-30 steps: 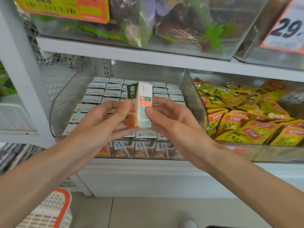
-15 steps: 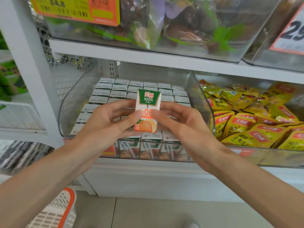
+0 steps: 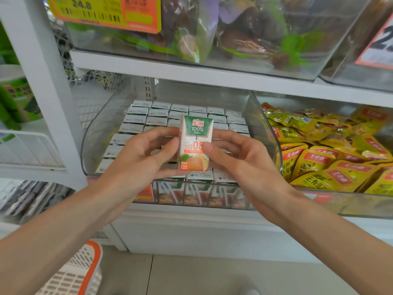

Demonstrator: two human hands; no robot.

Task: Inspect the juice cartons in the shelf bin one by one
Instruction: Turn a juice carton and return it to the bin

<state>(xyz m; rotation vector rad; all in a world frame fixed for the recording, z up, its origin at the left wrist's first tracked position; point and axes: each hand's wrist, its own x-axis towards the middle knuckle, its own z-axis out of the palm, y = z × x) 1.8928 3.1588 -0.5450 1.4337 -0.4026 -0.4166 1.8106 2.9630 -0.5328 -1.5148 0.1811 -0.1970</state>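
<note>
A small white and green juice carton with an orange fruit picture is held upright above the clear shelf bin, its front facing me. My left hand pinches its left edge with thumb and fingers. My right hand pinches its right edge, thumb on the front. Several more cartons stand packed in rows in the bin, grey tops up; the near rows are partly hidden behind my hands.
A clear bin of yellow snack packets sits to the right. A white shelf post stands at the left. Bagged goods fill the shelf above. A white and orange basket is on the floor at lower left.
The carton has been turned from its side panel to its front face. It has also been lifted slightly while both hands kept their hold.
</note>
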